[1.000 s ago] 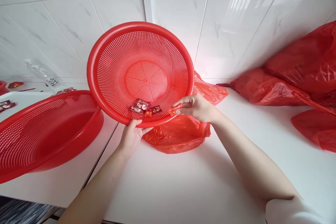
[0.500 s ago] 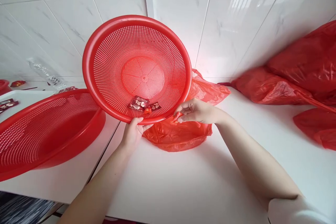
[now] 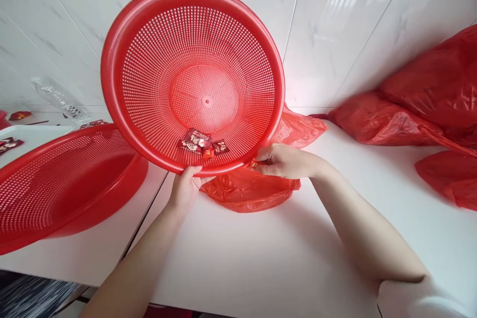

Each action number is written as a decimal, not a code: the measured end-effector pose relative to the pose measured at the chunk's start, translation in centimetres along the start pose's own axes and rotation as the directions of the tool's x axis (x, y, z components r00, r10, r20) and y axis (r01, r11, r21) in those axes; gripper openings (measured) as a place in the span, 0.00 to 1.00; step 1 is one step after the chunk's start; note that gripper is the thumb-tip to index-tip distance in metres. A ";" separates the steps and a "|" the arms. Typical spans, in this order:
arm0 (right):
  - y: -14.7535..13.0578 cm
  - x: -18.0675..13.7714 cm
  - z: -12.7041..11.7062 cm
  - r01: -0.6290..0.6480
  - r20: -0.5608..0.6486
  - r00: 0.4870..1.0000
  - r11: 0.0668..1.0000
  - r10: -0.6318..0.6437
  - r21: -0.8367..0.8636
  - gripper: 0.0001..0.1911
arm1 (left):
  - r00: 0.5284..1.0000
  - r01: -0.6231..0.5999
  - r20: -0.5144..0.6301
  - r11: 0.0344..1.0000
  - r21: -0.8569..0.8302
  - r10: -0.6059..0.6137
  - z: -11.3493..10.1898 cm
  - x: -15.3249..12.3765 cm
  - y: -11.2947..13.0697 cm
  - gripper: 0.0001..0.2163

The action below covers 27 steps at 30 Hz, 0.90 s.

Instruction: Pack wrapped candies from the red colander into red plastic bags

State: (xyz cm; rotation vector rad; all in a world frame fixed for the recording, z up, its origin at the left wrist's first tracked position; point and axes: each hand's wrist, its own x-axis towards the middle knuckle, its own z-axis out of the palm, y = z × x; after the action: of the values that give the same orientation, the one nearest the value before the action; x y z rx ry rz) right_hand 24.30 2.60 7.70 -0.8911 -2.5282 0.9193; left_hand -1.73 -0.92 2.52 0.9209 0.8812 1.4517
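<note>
red perforated basket (image 3: pixel 156 59), round, tilted up, few small wrapped candies (image 3: pixel 203 142) inside.

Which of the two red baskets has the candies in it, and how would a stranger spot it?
Start at the white table against the tiled wall. Above a crumpled red bag, the left hand grips the lower rim of a round basket tipped up toward the camera. Unlike the basket resting flat at left, it is lifted and holds a few candies near its lower edge.
</note>
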 end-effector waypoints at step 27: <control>-0.4 2.4 5.3 0.218 -0.174 0.944 0.928 -0.279 -0.302 0.28 | 0.975 0.158 0.157 0.987 -0.011 -0.154 1.9 -1.9 -0.7 0.11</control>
State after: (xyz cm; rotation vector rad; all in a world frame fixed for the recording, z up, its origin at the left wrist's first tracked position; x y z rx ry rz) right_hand 19.87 1.43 4.17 -0.6756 -2.5391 0.3716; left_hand 0.41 -2.77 2.60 0.9141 0.8006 1.2355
